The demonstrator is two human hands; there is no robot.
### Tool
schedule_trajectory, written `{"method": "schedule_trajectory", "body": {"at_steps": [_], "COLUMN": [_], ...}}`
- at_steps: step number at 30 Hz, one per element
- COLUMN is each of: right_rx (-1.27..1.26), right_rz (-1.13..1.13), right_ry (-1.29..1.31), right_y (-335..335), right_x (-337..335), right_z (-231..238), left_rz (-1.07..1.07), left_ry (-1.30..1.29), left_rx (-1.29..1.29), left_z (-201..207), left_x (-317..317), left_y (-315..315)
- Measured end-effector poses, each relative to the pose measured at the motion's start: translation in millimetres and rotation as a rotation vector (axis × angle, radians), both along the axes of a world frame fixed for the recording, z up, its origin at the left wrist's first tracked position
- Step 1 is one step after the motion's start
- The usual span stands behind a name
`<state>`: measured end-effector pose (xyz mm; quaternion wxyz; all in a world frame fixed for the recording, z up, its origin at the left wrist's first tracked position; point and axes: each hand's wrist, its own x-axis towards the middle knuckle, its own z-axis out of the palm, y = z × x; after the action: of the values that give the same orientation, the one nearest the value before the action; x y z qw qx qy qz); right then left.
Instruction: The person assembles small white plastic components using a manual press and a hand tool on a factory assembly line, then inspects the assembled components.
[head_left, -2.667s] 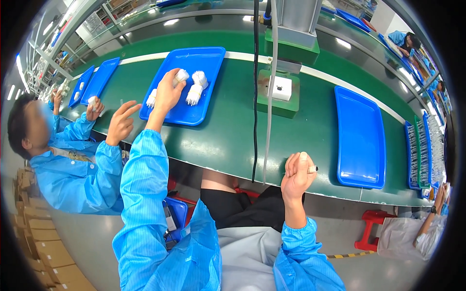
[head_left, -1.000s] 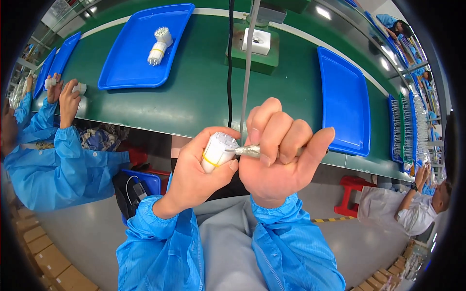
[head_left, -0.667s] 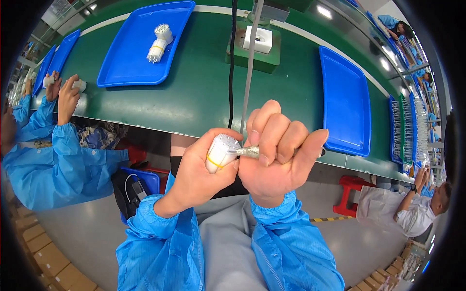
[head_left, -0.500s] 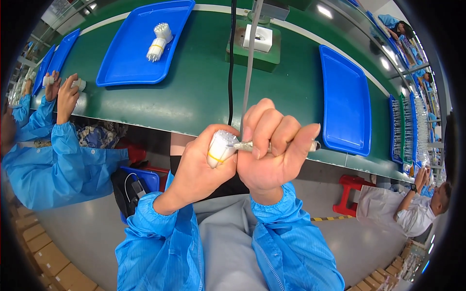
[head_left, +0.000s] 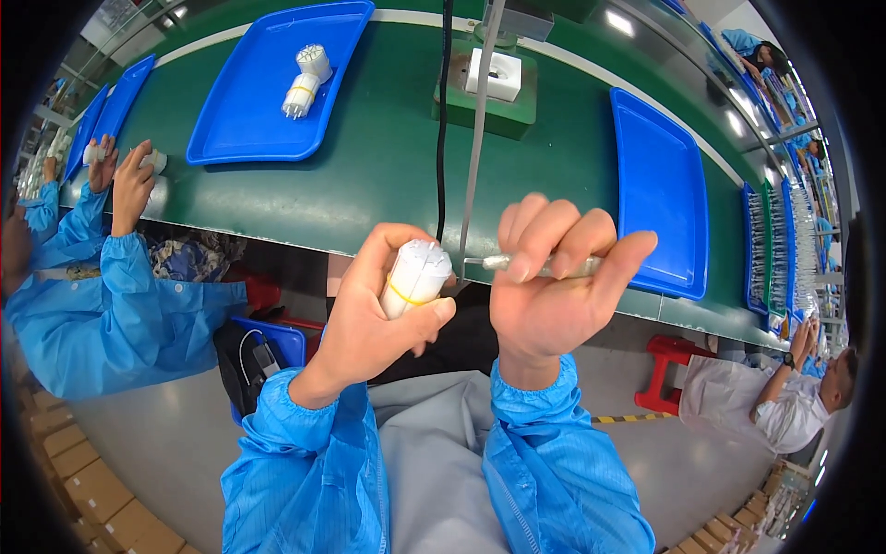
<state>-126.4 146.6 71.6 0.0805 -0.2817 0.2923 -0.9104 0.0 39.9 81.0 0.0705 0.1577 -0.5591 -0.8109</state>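
Note:
My left hand point(head_left: 369, 314) is closed around a white cylinder-shaped bundle point(head_left: 415, 280) with a thin yellow band about it. The bundle's segmented end points up and away. Level with it on the right, my right hand point(head_left: 558, 286) grips a slim pale-handled tool point(head_left: 496, 263). Its thin metal tip faces the bundle and stands a little apart from it. Fingers cover most of the handle, so its exact kind is unclear. Two similar white pieces, an upper one point(head_left: 313, 61) and a yellow-banded one point(head_left: 300, 96), lie in a blue tray point(head_left: 221, 125) at the far left.
A second blue tray point(head_left: 660, 194) lies on the green table point(head_left: 388, 138) at right. Beyond my hands, a white block point(head_left: 494, 74) sits on a green base, with a dark cable point(head_left: 442, 120) and a grey rod nearby. Co-workers sit at both sides; a red stool point(head_left: 660, 374) stands right.
The tool and my right hand have moved right, away from the bundle. My left hand has shifted slightly left and turned the bundle a little, still holding it.

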Motion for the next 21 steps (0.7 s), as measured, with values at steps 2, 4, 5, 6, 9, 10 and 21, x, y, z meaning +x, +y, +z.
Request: {"method": "schedule_trajectory", "body": {"at_steps": [2,4,5,6,9,10,21], "right_rx": [0.024,0.167,0.156,0.156,0.164,0.190,0.188], "right_rz": [0.010,-0.047,-0.058,-0.059,-0.061,-0.068,0.019], "right_ry": [0.005,0.021,0.011,0.010,-0.013,-0.007,0.016], "right_y": [1.4,-4.9,-8.5,-9.5,-10.8,-11.1,-10.2], "right_x": [9.1,20.3,22.9,23.9,25.7,26.1,20.2], "right_z": [0.8,5.1,4.2,3.6,2.4,1.8,-15.7], "left_rz": [0.020,0.072,0.126,0.125,0.083,0.085,0.138], "left_ry": [-0.054,0.005,0.064,0.063,0.002,0.009,-0.020], "left_rx": [0.011,-0.111,-0.233,-0.232,-0.256,-0.269,-0.479], "left_z": [-2.8,-14.9,-18.9,-17.9,-15.1,-15.7,-20.2], "left_x": [1.3,1.4,1.7,1.9,2.6,2.6,-1.5], "left_y": [-1.8,0.9,2.2,2.8,3.0,2.7,1.4]}}
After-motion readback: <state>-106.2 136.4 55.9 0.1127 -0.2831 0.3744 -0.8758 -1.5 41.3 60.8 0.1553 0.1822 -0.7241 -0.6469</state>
